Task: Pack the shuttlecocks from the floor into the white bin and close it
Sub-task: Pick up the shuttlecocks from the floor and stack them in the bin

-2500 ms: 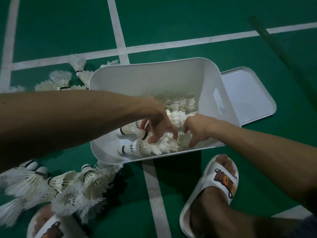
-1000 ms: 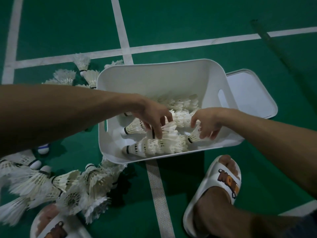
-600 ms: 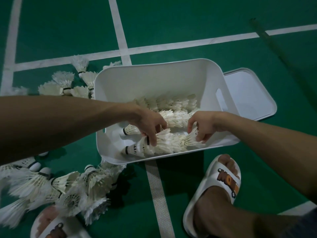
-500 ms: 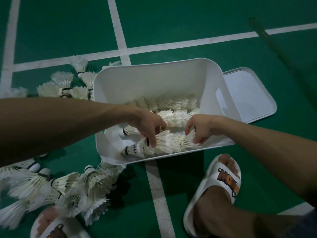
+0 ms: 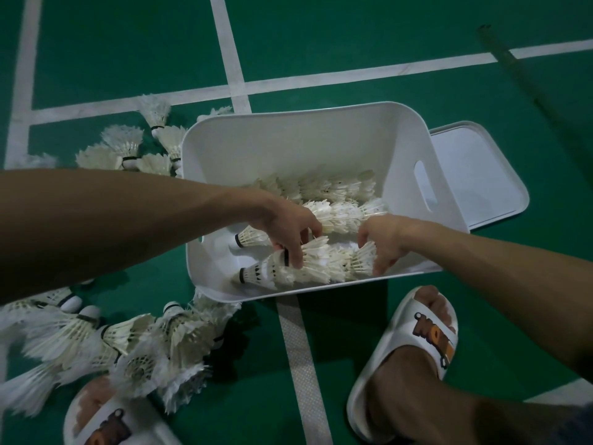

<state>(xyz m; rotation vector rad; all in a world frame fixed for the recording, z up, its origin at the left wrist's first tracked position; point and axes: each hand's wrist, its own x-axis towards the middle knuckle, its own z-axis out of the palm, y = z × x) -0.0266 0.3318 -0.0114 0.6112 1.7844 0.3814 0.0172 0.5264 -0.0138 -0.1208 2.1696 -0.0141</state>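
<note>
— Down inside the white bin, what are the hands doing?
— Left hand and right hand both pinch the nearest row of shuttlecocks.
— And the others?
— Loose shuttlecocks lie on the green floor beside the bin. The lid lies behind it.

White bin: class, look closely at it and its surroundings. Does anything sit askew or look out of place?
The white bin is tipped, its open mouth leaning toward the person. Its lid lies off, on the floor at the bin's right end. Many loose shuttlecocks lie scattered on the floor left of it.
</note>
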